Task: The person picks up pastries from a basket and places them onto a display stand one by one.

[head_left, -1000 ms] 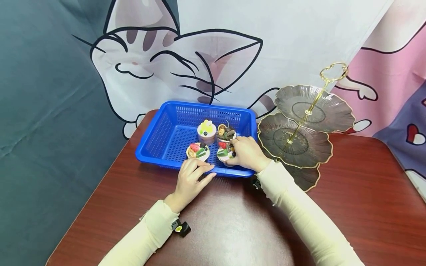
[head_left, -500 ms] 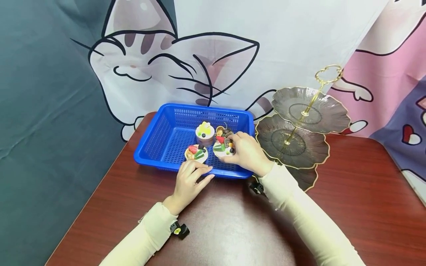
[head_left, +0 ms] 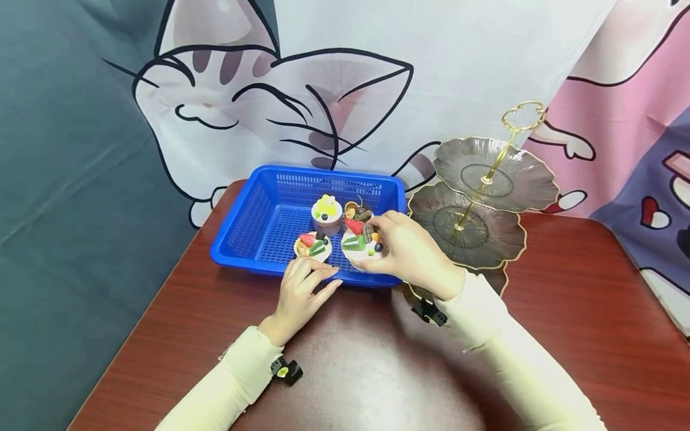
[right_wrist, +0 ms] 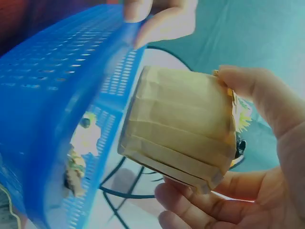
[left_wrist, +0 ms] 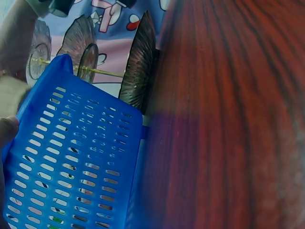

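Observation:
My right hand (head_left: 417, 251) holds a fruit-topped toy cupcake (head_left: 354, 243) by its sides, thumb opposite fingers, over the basket's front right. Its pale pleated wrapper (right_wrist: 176, 124) fills the right wrist view, clear of the rim there. With my left hand (head_left: 296, 296) I grip the front rim of the blue plastic basket (head_left: 245, 224). Inside the basket stand a cupcake with yellow topping (head_left: 326, 209), one with brown chocolate-like pieces (head_left: 357, 211), partly hidden, and one with strawberry and kiwi (head_left: 312, 245) just behind my left fingers.
A tiered stand of smoky, gold-rimmed plates (head_left: 496, 179) is close to the basket's right side, topped by a gold loop handle (head_left: 524, 117). Everything rests on a reddish wooden table (head_left: 566, 287). A cat-print cloth (head_left: 323, 108) hangs behind.
My right hand has lifted the fruit cupcake up from the basket floor and drawn it slightly toward me. The left hand keeps its place on the rim. The head view has shifted slightly.

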Motion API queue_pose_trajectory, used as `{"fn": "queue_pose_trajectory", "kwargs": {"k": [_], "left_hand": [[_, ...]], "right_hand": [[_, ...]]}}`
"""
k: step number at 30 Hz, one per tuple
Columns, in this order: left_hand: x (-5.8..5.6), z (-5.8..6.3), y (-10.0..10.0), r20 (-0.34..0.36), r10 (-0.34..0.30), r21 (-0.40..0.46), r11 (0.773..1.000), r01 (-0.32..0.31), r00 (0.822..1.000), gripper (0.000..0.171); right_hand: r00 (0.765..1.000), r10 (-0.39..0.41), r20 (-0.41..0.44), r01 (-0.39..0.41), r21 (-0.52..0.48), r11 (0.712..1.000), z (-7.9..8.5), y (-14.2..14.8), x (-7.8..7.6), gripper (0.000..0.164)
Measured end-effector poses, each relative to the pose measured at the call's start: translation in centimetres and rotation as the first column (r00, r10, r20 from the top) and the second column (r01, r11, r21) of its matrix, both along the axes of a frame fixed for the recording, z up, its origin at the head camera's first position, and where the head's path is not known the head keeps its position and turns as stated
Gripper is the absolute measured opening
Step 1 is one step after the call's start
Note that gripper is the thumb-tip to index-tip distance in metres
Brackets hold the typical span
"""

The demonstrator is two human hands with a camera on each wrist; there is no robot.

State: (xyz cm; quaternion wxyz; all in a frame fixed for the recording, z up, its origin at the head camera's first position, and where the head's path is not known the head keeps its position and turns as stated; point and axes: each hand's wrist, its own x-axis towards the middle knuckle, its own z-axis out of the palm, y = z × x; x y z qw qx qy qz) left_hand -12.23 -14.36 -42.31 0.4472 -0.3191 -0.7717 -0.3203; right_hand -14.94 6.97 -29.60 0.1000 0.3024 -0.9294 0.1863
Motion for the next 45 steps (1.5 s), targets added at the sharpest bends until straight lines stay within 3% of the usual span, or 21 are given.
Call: {"fn": "queue_pose_trajectory", "kwargs": {"k": [11, 19, 27, 45], "left_hand": [[-0.1, -0.1, -0.2, 0.014, 0.008, 0.011, 1.0, -0.008, 1.0, 0.028], [-0.1, -0.2, -0.3, 0.022, 0.01, 0.014, 1.0, -0.011, 1.0, 0.027], [0.0, -0.1, -0.3, 0.022, 0.009, 0.013, 1.0, -0.01, 1.0, 0.024], [0.0, 0.2, 0.0, 0.015, -0.002, 0.013, 1.0, 0.002, 1.0, 0.028]], "right_hand": [[0.999, 0.028, 0.02, -0.029, 0.016, 0.999, 3.4, 3.2, 2.5, 0.065], [0.996, 0.09, -0.027, -0.09, 0.005, 0.996, 6.2, 6.3, 3.5, 0.053], [0.999, 0.023, -0.039, -0.023, -0.007, 1.0, 8.5, 9.2, 3.7, 0.059], [0.996, -0.068, -0.058, 0.069, 0.015, 0.997, 7.2, 12.9, 4.4, 0.06]]}}
